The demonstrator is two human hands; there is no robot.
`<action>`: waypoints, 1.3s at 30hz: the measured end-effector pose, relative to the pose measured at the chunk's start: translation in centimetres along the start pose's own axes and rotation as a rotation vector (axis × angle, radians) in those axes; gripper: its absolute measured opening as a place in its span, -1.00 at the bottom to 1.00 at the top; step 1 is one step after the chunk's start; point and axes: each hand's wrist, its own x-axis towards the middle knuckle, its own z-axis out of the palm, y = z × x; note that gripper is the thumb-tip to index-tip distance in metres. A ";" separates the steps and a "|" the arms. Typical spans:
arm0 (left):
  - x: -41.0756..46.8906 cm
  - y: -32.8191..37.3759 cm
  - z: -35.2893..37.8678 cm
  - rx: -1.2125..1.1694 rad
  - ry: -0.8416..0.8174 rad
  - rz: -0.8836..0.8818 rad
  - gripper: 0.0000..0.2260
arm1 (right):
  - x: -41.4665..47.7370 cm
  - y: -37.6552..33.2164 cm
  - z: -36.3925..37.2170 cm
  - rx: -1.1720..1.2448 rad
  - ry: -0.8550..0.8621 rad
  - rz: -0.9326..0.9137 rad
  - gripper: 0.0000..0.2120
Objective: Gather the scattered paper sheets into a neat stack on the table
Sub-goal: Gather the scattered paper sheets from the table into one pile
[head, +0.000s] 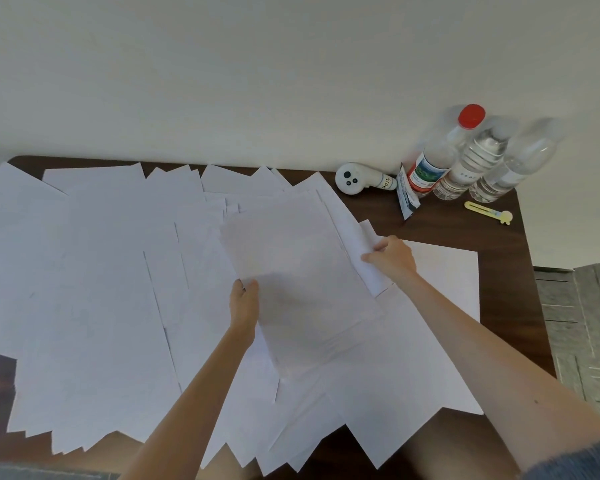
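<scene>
Our left hand (245,303) curls its fingers round the left edge of a thin white paper sheet (302,265). The sheet's long axis runs away from us and it spreads rightward toward our right hand (392,256), which pinches a second white sheet's edge (374,282). The other scattered white sheets (94,289) lie left of both, nearer the left fingers, on the dark brown table (440,230).

Left hand (245,303) and right hand (392,256) each pinch paper sheets (302,271) over the dark table (465,216).

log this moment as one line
left hand holds lifted white paper sheet | right hand pinches second white sheet | dark brown table: sheets scattered, no stack
</scene>
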 end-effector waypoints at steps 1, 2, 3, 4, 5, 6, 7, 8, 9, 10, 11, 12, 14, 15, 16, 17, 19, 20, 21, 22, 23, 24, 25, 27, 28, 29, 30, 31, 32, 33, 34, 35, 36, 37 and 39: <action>0.2 -0.1 -0.1 0.017 -0.012 -0.002 -0.91 | -0.1 -0.1 0.2 0.008 -0.016 -0.005 -0.74; 0.4 -0.2 -0.2 0.029 -0.022 0.002 -0.91 | -0.1 -0.1 0.5 0.017 -0.023 -0.018 -0.79; 0.4 -0.2 -0.3 0.033 -0.030 0.011 -0.91 | -0.2 -0.1 0.7 0.024 -0.017 -0.039 -0.82; 0.4 -0.2 -0.4 0.033 -0.029 0.021 -0.88 | -0.4 -0.1 0.9 0.030 -0.004 -0.063 -0.79; 0.4 -0.1 -0.5 0.032 -0.017 0.033 -0.85 | -0.5 0.0 1.0 0.030 0.020 -0.096 -0.73; 0.3 0.0 -0.6 0.032 0.003 0.049 -0.81 | -0.6 0.2 1.0 0.022 0.042 -0.121 -0.68; 0.2 0.0 -0.6 0.034 0.021 0.065 -0.77 | -0.8 0.4 1.1 0.011 0.046 -0.145 -0.66; 0.1 0.1 -0.7 0.036 0.031 0.079 -0.75 | -1.0 0.8 1.0 -0.005 0.029 -0.151 -0.64; 0.1 0.1 -0.7 0.037 0.037 0.085 -0.75 | -1.2 1.3 1.0 -0.025 -0.003 -0.154 -0.63; 0.2 0.1 -0.6 0.038 0.038 0.091 -0.77 | -1.4 1.9 1.0 -0.036 -0.057 -0.132 -0.63; 0.2 0.1 -0.6 0.040 0.040 0.090 -0.79 | -1.6 2.5 0.9 -0.051 -0.102 -0.103 -0.65; 0.3 0.1 -0.4 0.040 0.039 0.086 -0.81 | -1.8 3.0 0.8 -0.069 -0.137 -0.069 -0.69; 0.2 0.2 -0.1 0.030 0.028 0.087 -0.83 | -2.2 3.7 0.5 -0.073 -0.201 -0.015 -0.71; 0.0 0.4 0.2 0.027 0.019 0.090 -0.83 | -2.5 4.0 0.4 -0.064 -0.220 0.005 -0.67; 0.0 0.5 0.4 0.027 0.008 0.092 -0.83 | -2.6 4.2 0.2 -0.040 -0.238 0.020 -0.66; -0.2 0.6 0.7 0.032 -0.001 0.087 -0.82 | -2.8 4.4 0.2 0.019 -0.251 0.049 -0.68; -0.3 0.6 1.4 0.053 -0.013 0.065 -0.82 | -3.6 4.5 0.3 0.179 -0.278 0.102 -0.70; -0.3 0.5 1.6 0.054 -0.014 0.053 -0.82 | -3.8 4.7 0.5 0.227 -0.281 0.083 -0.69; -0.5 0.4 1.9 0.056 -0.015 0.039 -0.82 | -4.0 4.9 0.8 0.233 -0.266 0.048 -0.71; -0.7 0.3 2.1 0.063 -0.017 0.030 -0.81 | -4.3 5.1 1.0 0.241 -0.260 0.005 -0.78; -1.0 0.3 2.2 0.074 -0.016 0.027 -0.82 | -4.7 5.2 1.3 0.259 -0.261 -0.027 -0.86; -1.3 0.3 2.3 0.079 -0.009 0.033 -0.83 | -5.1 5.2 1.5 0.288 -0.258 -0.044 -0.93; -1.5 0.3 2.2 0.080 0.008 0.045 -0.85 | -5.5 5.4 1.6 0.326 -0.244 -0.048 -0.95; -1.9 0.3 2.0 0.103 0.060 0.094 -0.89 | -6.3 5.7 1.9 0.438 -0.229 -0.031 -0.88; -1.9 0.3 1.8 0.119 0.080 0.123 -0.91 | -6.7 5.9 1.9 0.489 -0.227 -0.027 -0.84; -1.9 0.2 1.6 0.128 0.096 0.150 -0.88 | -7.1 6.0 1.9 0.528 -0.224 -0.027 -0.80; -1.9 0.2 1.4 0.131 0.110 0.165 -0.84 | -7.4 6.2 1.9 0.563 -0.222 -0.031 -0.79; -2.1 0.2 1.3 0.124 0.115 0.176 -0.81 | -7.6 6.5 1.9 0.595 -0.219 -0.034 -0.79; -2.4 0.4 1.2 0.106 0.108 0.184 -0.79 | -7.9 6.7 1.8 0.629 -0.218 -0.034 -0.79; -3.0 0.6 1.1 0.073 0.082 0.177 -0.76 | -8.2 7.0 1.7 0.663 -0.216 -0.031 -0.78; -3.5 0.8 1.0 0.021 0.036 0.146 -0.70 | -8.5 7.3 1.6 0.697 -0.216 -0.027 -0.78; -4.2 1.1 1.0 -0.044 -0.033 0.099 -0.66 | -8.8 7.7 1.5 0.732 -0.219 -0.020 -0.77; -4.5 1.3 0.8 -0.118 -0.120 0.044 -0.63 | -9.0 8.0 1.5 0.770 -0.228 -0.008 -0.77; -4.8 1.5 0.6 -0.186 -0.221 -0.014 -0.61 | -9.4 8.2 1.4 0.808 -0.250 0.000 -0.76; -5.4 1.6 0.2 -0.232 -0.450 -0.146 -0.62 | -9.9 8.8 1.2 0.854 -0.347 0.016 -0.71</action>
